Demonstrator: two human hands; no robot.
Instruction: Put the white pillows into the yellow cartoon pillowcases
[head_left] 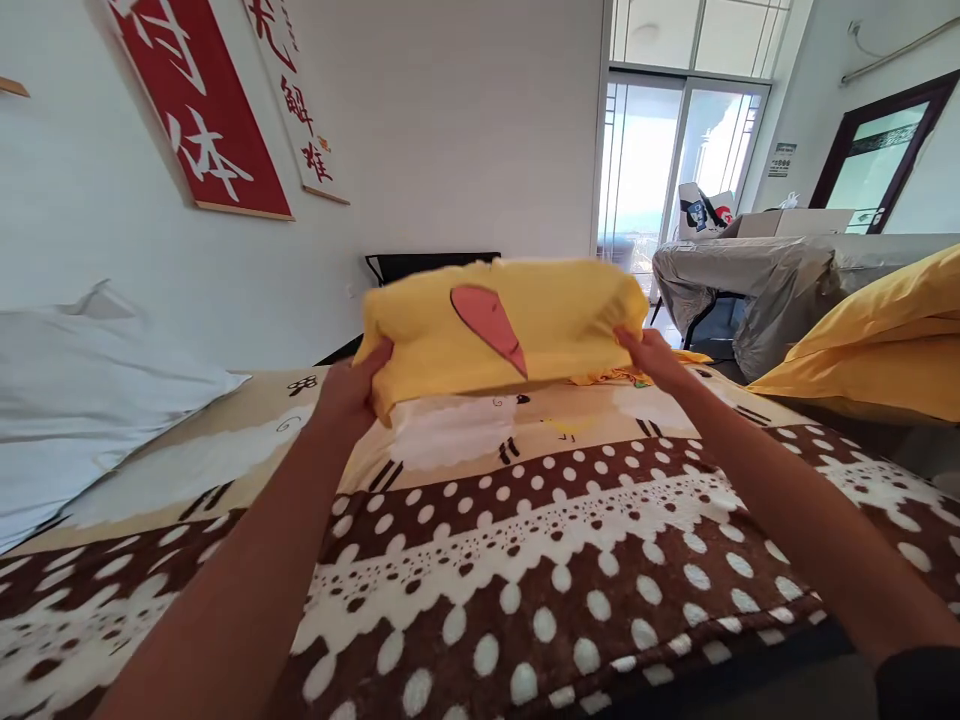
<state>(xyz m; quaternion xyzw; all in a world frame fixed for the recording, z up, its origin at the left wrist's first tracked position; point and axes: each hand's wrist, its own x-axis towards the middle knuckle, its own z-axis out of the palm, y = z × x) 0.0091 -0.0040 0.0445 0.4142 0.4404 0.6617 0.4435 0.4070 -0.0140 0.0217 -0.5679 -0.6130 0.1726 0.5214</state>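
Observation:
A yellow cloth (420,345) with a pink, dark-edged shape on it is stretched between my two hands, held up just over the bed. Whether it is a garment or a cover I cannot tell. My left hand (351,392) is closed on its left end, and my right hand (651,352) pinches its right end. Under the cloth lies a brown and cream blanket (480,560) with white dots and sheep figures. Behind the right part of the cloth, an orange-yellow crumpled cloth (600,377) rests on the bed, partly hidden.
White bedding (97,390) is piled at the left. A larger yellow cloth heap (885,330) stands at the right edge. Farther back is a table (720,260) under plastic sheeting with boxes on it. Scrolls (217,130) hang on the wall, and glass doors (675,160) are behind.

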